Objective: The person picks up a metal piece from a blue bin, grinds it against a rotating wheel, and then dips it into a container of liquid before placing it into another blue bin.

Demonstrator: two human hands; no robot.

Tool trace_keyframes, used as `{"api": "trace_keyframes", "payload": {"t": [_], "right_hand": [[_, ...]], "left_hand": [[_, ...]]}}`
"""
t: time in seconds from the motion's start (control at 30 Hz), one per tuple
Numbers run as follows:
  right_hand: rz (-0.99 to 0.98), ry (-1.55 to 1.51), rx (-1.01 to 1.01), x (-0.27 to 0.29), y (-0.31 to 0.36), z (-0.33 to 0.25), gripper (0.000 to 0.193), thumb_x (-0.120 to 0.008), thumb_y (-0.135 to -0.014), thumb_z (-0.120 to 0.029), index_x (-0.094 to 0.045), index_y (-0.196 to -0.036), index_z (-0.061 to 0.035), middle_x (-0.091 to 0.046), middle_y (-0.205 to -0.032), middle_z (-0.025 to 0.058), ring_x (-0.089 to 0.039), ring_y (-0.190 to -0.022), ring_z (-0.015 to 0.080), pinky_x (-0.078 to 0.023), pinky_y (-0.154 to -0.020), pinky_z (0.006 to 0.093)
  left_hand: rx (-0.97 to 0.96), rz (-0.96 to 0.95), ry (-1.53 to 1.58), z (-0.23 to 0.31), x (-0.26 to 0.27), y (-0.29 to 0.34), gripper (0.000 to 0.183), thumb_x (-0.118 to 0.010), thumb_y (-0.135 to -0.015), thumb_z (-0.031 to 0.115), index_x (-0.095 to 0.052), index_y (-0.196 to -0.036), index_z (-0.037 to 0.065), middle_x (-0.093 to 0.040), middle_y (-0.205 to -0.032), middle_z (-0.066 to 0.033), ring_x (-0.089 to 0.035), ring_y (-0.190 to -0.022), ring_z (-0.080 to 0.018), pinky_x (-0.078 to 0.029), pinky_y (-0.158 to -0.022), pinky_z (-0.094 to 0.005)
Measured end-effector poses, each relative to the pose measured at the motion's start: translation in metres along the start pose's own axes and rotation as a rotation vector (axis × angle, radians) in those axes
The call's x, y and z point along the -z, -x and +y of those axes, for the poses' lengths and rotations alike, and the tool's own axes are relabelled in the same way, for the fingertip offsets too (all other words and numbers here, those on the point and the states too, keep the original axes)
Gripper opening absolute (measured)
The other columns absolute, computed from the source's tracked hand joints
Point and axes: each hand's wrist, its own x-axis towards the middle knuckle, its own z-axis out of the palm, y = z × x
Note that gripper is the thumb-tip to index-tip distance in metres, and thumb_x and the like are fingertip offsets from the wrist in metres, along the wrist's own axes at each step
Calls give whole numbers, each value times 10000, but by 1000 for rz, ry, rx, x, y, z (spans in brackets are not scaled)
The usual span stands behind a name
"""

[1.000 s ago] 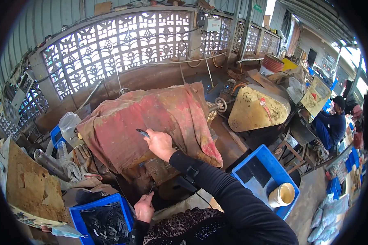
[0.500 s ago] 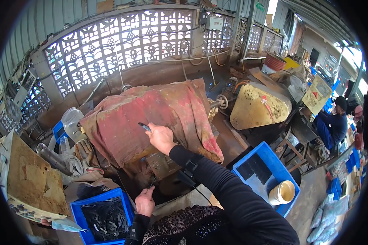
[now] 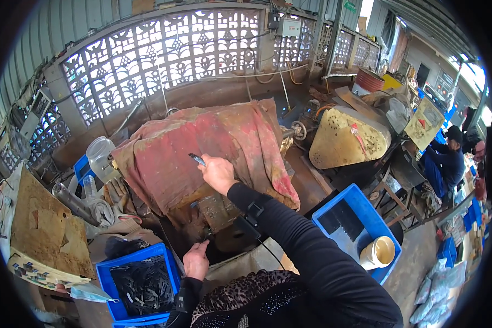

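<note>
My right hand (image 3: 217, 174) is closed round a short, dark, wet-looking piece (image 3: 196, 159) with a bluish sheen, whose tip sticks out past the thumb. It is held above a stained red cloth (image 3: 194, 136) draped over a bulky machine. Lower down, my left hand (image 3: 196, 261) pinches a small thin dark piece (image 3: 208, 238) at its fingertips, in front of a dirty metal plate (image 3: 212, 212) at the machine's near side. By my left forearm stands a blue bin (image 3: 173, 273) with many flat dark metal pieces (image 3: 143, 285) in it.
A blue tray (image 3: 333, 198) on the right holds dark pieces (image 3: 343, 223) and a cream tub (image 3: 378, 252). A worn control box (image 3: 44, 235) stands at far left, near gloves (image 3: 113, 208) and a clear jar (image 3: 100, 153). Beyond are a handwheel (image 3: 299, 130), a yellowish guard (image 3: 349, 139) and a seated person (image 3: 448, 158).
The view has shifted slightly. Both hands stay in nearly the same places, each with its piece still held.
</note>
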Motion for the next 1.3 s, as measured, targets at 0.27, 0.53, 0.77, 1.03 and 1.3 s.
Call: {"api": "trace_keyframes", "payload": {"t": [0.27,0.53,0.77,1.03,1.3], "right_hand": [[11,52,52,2,-3,13,290,-625,-779,-340,-630,-838,-56,-641,-797,205,-614,-758,397,-499,-658,487],[-298,-474,-29,61,88,30,155,-665,-881,-145,-616,-946,-13,-563,-783,-45,-499,-764,56,-438,-696,242],[-332,-394,-8,99,203,19,169,-706,-831,-89,-625,-946,5,-640,-771,82,-591,-709,126,-471,-662,275],[-349,-342,91,102,283,48,187,-747,-793,-109,-640,-913,-13,-659,-805,150,-656,-722,310,-492,-619,346],[-408,-346,47,101,305,46,145,-736,-807,-100,-652,-897,-24,-647,-748,96,-648,-687,265,-481,-609,332]], "left_hand": [[-29,188,194,-15,-10,-7,351,-504,-749,-110,-660,-1038,11,-636,-931,-204,-625,-876,-369,-510,-772,-409],[146,226,316,-57,-1,-47,328,-503,-787,-68,-670,-1051,33,-670,-965,-172,-640,-918,-348,-522,-786,-380],[-34,-25,-145,-68,-32,-74,182,-568,-794,31,-675,-939,53,-667,-895,-164,-649,-855,-334,-532,-729,-391],[-261,-369,-283,-79,-62,-70,136,-584,-848,192,-626,-788,77,-628,-775,-169,-624,-794,-350,-500,-676,-440],[-155,-569,646,-176,-140,-52,180,-597,-827,217,-606,-709,81,-607,-721,-179,-632,-745,-342,-496,-635,-430]]}}
